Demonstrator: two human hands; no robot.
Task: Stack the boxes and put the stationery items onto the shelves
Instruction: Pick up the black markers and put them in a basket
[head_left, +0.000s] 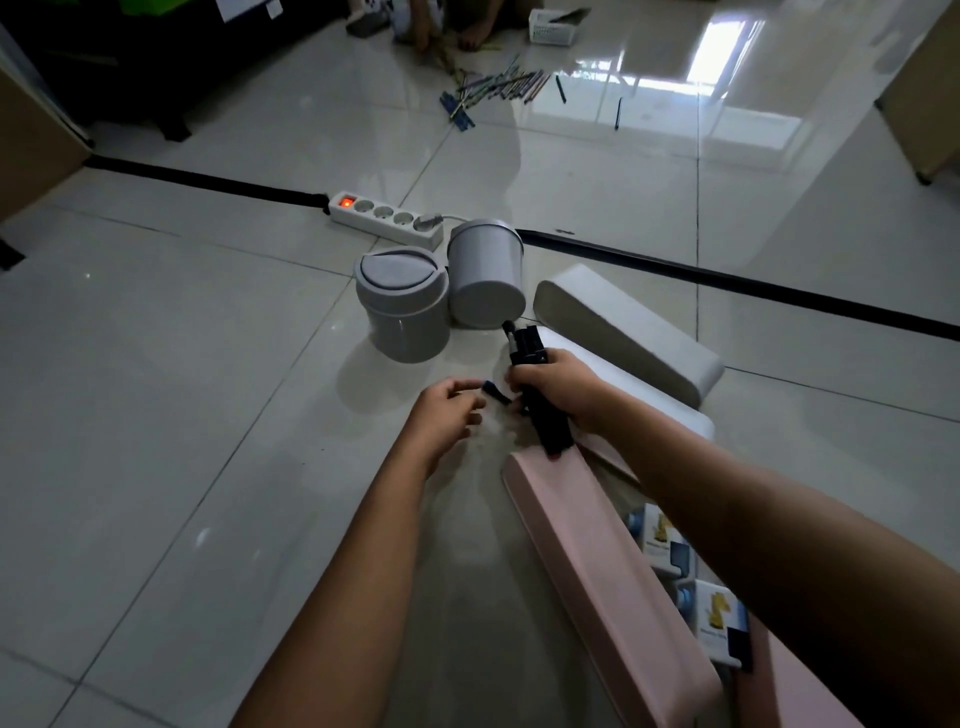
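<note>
My right hand (558, 387) grips a bundle of black markers (535, 384) low over the tiled floor. My left hand (447, 413) reaches with loosely bent fingers toward a small dark marker (496, 391) lying on the floor between both hands; whether it touches is unclear. A pink box (602, 571) lies under my right forearm. A white box (623, 322) and another white box (649, 400) lie beyond it. Small printed cartons (711, 618) sit at the lower right.
Two grey lidded bins stand ahead, one upright (402, 312) and one on its side (485, 275). A white power strip (384, 215) with a lit red switch lies on a black cable cover (208, 182). Scattered pencils (498, 85), a white basket (553, 26) and a person's feet are far back.
</note>
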